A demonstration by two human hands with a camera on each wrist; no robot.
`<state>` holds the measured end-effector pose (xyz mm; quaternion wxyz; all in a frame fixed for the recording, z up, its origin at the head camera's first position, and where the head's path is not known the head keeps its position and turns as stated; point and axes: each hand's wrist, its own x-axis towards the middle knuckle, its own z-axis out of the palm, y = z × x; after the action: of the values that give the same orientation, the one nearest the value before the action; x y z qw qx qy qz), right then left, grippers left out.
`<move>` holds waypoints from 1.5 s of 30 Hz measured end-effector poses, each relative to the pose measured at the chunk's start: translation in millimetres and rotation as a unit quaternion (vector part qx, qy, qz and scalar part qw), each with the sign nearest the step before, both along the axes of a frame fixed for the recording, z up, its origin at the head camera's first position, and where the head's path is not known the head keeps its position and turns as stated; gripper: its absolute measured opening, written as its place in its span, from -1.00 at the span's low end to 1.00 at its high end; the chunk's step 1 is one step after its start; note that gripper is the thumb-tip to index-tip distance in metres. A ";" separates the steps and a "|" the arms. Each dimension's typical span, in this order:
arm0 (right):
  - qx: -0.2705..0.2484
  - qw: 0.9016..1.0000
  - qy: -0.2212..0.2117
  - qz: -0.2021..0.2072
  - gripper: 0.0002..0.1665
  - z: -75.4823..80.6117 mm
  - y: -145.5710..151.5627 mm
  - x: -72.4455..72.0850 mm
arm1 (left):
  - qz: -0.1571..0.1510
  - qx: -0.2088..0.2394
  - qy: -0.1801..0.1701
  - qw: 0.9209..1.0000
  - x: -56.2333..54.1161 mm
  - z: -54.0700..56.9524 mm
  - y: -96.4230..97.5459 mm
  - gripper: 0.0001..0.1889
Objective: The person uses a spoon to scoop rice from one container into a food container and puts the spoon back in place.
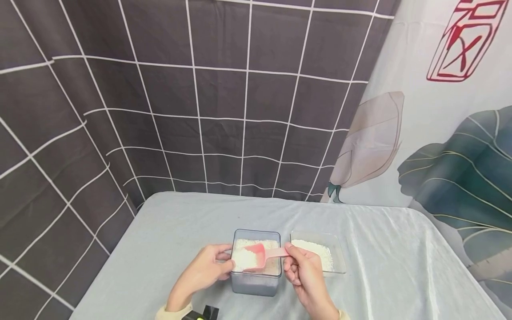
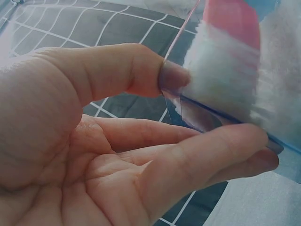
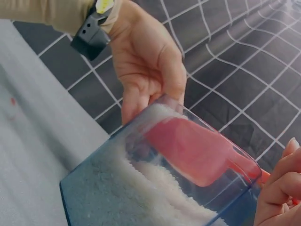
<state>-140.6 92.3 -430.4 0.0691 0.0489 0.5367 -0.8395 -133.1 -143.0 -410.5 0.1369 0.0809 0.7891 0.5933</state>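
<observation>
Pink scoop: handle partly hidden in right hand.

Head: from above, forward and down, whole counter in frame. Left wrist: tight over left hand. Right wrist: near, tilted, across bin toward left hand. All share scoop.

In the head view, the right hand hides the eight o'clock corner of the clear tray. The bottom edge cuts the black wrist device at seven o'clock; the top edge trims the red emblem at two. In the left wrist view, the pink scoop leaves the picture at one o'clock, its handle unseen, and the white filling blurs, its pieces too small to tell. In the right wrist view, the right hand is cut off at four o'clock, the container at six.
</observation>
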 end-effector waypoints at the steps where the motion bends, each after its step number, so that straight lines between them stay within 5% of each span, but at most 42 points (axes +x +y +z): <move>1: -0.005 1.000 0.001 0.001 -0.68 0.2 1.1 -0.7 | 0.001 0.002 -0.001 1.000 0.1 -0.2 0.0 -0.41; 35: -0.073 0.996 0.052 0.019 -0.67 12.6 33.3 -7.5 | 0.003 -0.008 -0.001 1.000 1.1 -1.3 -1.0 -0.40; 45: -0.064 0.997 0.026 0.016 -0.67 14.7 40.1 -7.9 | 0.001 -0.015 0.006 1.000 1.3 -5.1 1.1 -0.40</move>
<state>-148.5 132.3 -415.7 0.0719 0.0138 0.4844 -0.8718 -131.8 -141.9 -415.5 0.1325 0.0817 0.7991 0.5807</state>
